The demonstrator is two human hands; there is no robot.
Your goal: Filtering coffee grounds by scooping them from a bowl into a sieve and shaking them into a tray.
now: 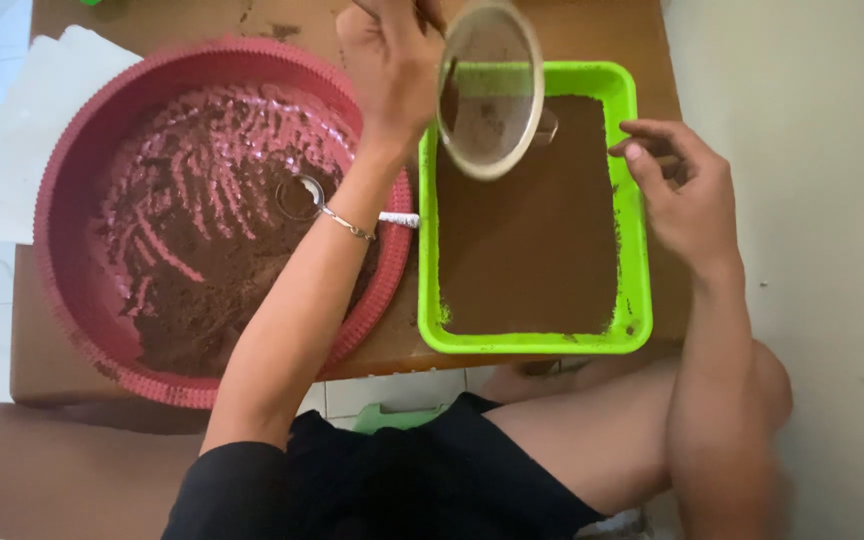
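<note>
The left hand (392,60) has its fingers curled shut around the handle of a small round sieve (490,90), gripping it near the rim. The sieve hangs tilted over the far end of the green tray (636,250), not touching it, with a few brown specks clinging to the mesh. The right hand (682,190) hovers at the tray's right edge, fingers loosely bent and a little apart. The fingertips sit close to the rim, but whether they touch it or pinch anything I cannot tell.

The sieve looks light, a thin frame with fine mesh. I'd judge the mesh dents easily, so the handle or the stiff rim is the place to hold it, as the left hand does now. Powder on it may make it a bit slippery.

The tray holds a smooth, flat layer of fine brown powder (532,240). It looks like thin plastic that would flex, and the powder would slide or puff out if tipped; both long rims seem the safest hold.

To the left stands a big red basin (62,190) with ridged walls, streaked with the same powder, and a metal spoon (304,196) lying inside it under the left forearm. Everything sits on a low wooden table (592,30), with white paper (32,120) beneath the basin's far left side.
</note>
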